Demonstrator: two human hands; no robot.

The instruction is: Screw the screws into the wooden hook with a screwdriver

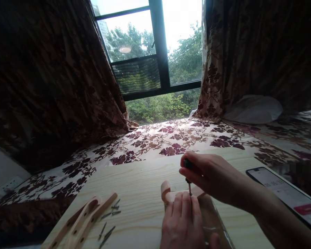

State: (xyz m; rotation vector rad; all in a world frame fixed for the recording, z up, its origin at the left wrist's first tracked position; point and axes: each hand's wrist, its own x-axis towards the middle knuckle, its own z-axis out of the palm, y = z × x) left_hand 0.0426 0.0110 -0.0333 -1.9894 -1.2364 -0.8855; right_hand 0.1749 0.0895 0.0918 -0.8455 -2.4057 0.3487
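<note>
A dark-handled screwdriver (190,186) stands nearly upright, its handle in my right hand (206,173), its tip down by the fingertips of my left hand (182,221). My left hand lies over a light wooden piece (166,192) with a curved end, its fingers pressed together on it. Under that piece and my left hand is a brown board or packet with a shiny, clear edge (217,221). What the screwdriver tip touches is too small to tell.
Several wooden pieces with holes (86,221) lie at the left of the pale wooden board (134,186), with several screws (107,236) beside them. A phone (285,193) rests at the right. Behind are floral cloth (171,136), curtains and a window.
</note>
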